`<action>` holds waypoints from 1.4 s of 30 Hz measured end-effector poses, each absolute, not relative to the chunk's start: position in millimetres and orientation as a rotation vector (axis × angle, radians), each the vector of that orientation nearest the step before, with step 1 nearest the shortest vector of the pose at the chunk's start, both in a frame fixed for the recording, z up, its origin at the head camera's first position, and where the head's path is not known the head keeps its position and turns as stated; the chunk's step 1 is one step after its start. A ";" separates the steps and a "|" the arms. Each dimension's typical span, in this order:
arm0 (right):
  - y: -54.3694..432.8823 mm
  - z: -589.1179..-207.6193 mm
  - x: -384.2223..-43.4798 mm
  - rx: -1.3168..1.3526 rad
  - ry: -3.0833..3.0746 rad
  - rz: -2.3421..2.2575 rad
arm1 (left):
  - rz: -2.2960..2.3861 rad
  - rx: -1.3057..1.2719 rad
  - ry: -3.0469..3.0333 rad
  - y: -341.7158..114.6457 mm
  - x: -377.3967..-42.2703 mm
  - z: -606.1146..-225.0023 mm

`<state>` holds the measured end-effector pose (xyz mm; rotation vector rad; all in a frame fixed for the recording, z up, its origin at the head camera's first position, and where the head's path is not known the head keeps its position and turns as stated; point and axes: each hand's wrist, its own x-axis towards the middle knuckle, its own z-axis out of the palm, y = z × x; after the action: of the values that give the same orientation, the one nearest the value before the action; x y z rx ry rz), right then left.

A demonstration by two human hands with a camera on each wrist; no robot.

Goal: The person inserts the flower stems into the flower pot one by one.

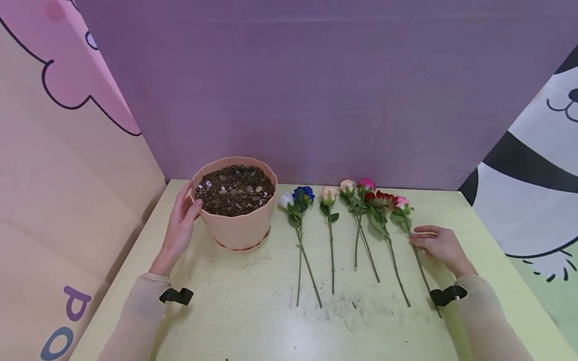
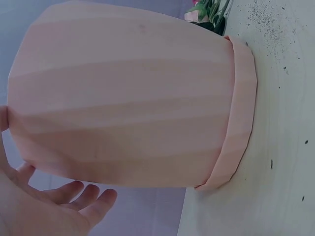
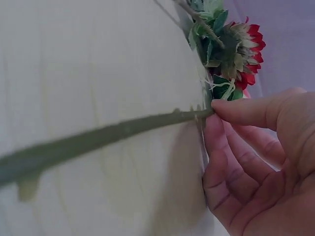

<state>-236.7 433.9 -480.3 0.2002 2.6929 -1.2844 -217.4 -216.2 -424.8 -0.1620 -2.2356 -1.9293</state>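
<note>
A pink flowerpot [image 1: 237,228] full of dark soil with pebbles stands on its saucer at the back left of the table. My left hand [image 1: 179,223] holds the pot's near-left rim, thumb at the edge; several of its fingers [image 2: 101,206] extend along the outer wall in the left wrist view. At the right, my right hand [image 1: 440,245] pinches the stem of a pink rose [image 1: 402,203] between thumb and fingers. That stem [image 3: 113,132] runs low over the tabletop in the right wrist view. The rose's bloom is mostly hidden there behind the hand and leaves.
Between the hands lie a white rose [image 1: 286,200], a blue rose [image 1: 303,194], pale pink roses [image 1: 328,194], a magenta rose [image 1: 367,185] and a red flower [image 1: 381,200], stems toward the front. Soil crumbs dot the table [image 1: 253,321]. A purple backdrop [image 1: 316,100] rises behind.
</note>
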 end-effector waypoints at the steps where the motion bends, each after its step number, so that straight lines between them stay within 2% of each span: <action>1: 434.5 -480.4 -236.6 0.208 2.687 -1.295 | -1.936 -0.166 -2.233 -216.0 -217.5 -425.0; 10: 437.8 -468.3 -235.0 0.215 2.629 -1.462 | -1.952 -0.195 -2.229 -215.7 -218.6 -428.8; 27: 435.6 -418.4 -237.7 0.140 2.533 -1.657 | -1.951 -0.215 -2.216 -215.4 -220.3 -430.7; 42: 401.6 -391.6 -241.9 -0.033 2.210 -2.165 | -1.945 -0.208 -2.222 -215.9 -219.7 -432.2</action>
<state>-241.9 401.6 -391.6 -0.0330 2.2099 -2.1655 -219.7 -215.9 -432.2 -0.2077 -2.2223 -1.9448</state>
